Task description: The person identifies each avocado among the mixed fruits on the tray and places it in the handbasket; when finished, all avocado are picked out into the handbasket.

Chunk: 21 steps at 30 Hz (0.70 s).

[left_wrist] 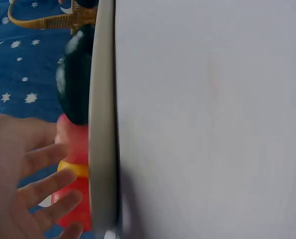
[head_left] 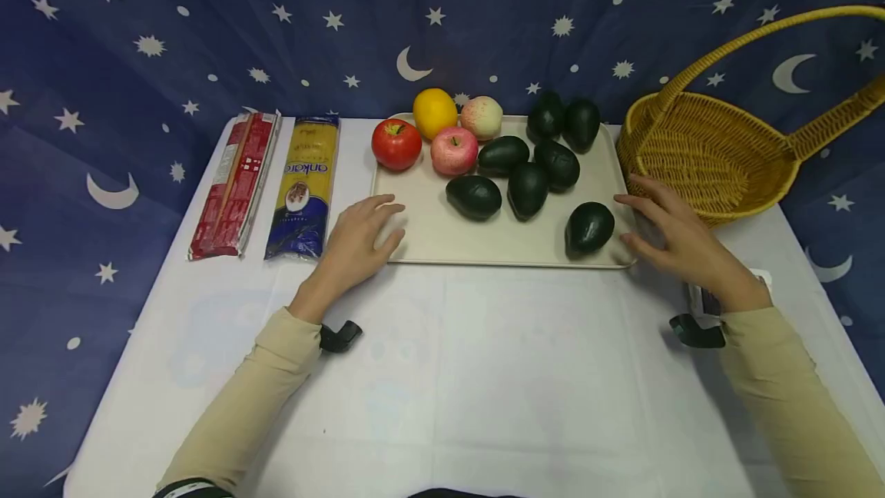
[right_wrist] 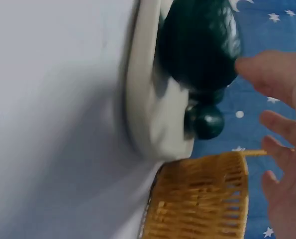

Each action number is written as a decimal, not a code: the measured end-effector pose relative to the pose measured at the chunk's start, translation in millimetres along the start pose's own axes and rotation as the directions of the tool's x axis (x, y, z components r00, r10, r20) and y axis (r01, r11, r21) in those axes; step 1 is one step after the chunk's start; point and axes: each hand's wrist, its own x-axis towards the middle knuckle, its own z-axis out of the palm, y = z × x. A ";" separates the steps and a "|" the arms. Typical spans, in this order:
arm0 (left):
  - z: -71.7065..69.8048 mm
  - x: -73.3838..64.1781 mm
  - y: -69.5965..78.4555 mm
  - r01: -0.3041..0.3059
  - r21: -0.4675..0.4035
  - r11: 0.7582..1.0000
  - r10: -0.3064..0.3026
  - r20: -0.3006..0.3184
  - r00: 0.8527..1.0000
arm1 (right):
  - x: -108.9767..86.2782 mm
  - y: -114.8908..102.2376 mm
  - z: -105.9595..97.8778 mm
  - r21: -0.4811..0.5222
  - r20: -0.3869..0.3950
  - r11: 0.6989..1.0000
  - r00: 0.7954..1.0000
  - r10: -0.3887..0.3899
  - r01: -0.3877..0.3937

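Note:
A cream tray (head_left: 429, 240) holds several dark green avocados (head_left: 474, 197), a red tomato (head_left: 396, 144), a pink apple (head_left: 454, 151), a yellow-orange fruit (head_left: 435, 113) and a pale peach (head_left: 482, 117). Over the tray's left edge is my left hand (head_left: 358, 240), fingers spread and holding nothing. At the opposite edge my right hand (head_left: 667, 229) is held out with nothing in it. The nearest avocado (head_left: 590, 228) lies just left of its fingers. In the right wrist view the thumb is close to an avocado (right_wrist: 201, 42); contact is unclear.
A yellow wicker basket (head_left: 712, 144) with a tall handle stands right of the tray, behind my right hand. Left of the tray lie a blue-and-yellow pasta packet (head_left: 303, 189) and a red packet (head_left: 235, 187). A starry blue cloth (head_left: 484, 21) hangs behind the white table (head_left: 525, 375).

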 end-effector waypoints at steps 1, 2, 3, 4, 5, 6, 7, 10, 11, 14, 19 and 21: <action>3.1 -0.8 1.2 -0.012 -0.037 0.999 0.013 0.012 1.000 | 0.4 -2.5 2.3 0.004 -0.008 1.000 1.000 -0.011 0.011; 6.3 -1.8 2.1 -0.022 -0.074 0.997 0.024 0.026 0.999 | 0.5 -4.9 4.4 0.013 -0.012 1.000 1.000 -0.018 0.018; 9.5 -2.8 2.9 -0.029 -0.105 0.994 0.034 0.042 0.999 | 0.5 -6.9 6.6 0.027 -0.014 0.999 1.000 -0.020 0.020; 12.5 -4.0 3.5 -0.038 -0.132 0.991 0.046 0.061 0.997 | 0.5 -8.8 9.2 0.043 -0.010 0.999 1.000 -0.022 0.023; 15.5 -5.1 3.6 -0.047 -0.151 0.987 0.059 0.080 0.995 | 0.5 -10.2 11.8 0.064 0.002 0.998 1.000 -0.017 0.017; 17.9 -6.0 3.9 -0.053 -0.167 0.985 0.070 0.094 0.993 | 0.4 -11.6 14.6 0.094 0.017 0.996 1.000 -0.010 0.008; 20.6 -6.9 3.8 -0.059 -0.183 0.981 0.079 0.101 0.992 | 0.9 -12.3 17.1 0.128 0.040 0.992 0.999 0.002 -0.007; 27.6 -8.7 2.2 -0.084 -0.218 0.972 0.110 0.108 0.988 | 2.1 -14.4 24.4 0.222 0.127 0.972 0.991 0.048 -0.075; 29.4 -9.2 1.5 -0.089 -0.225 0.970 0.114 0.104 0.988 | 2.7 -15.2 25.9 0.245 0.148 0.965 0.987 0.064 -0.099; 33.6 -10.7 -0.7 -0.107 -0.238 0.965 0.131 0.088 0.987 | 5.4 -18.9 28.2 0.268 0.209 0.952 0.974 0.093 -0.149; 38.2 -12.6 -4.0 -0.147 -0.221 0.964 0.161 0.047 0.986 | 17.6 -25.0 25.3 0.237 0.228 0.961 0.970 0.084 -0.139; 39.8 -13.1 -4.8 -0.162 -0.216 0.963 0.173 0.030 0.985 | 22.4 -26.7 23.6 0.232 0.232 0.962 0.969 0.089 -0.144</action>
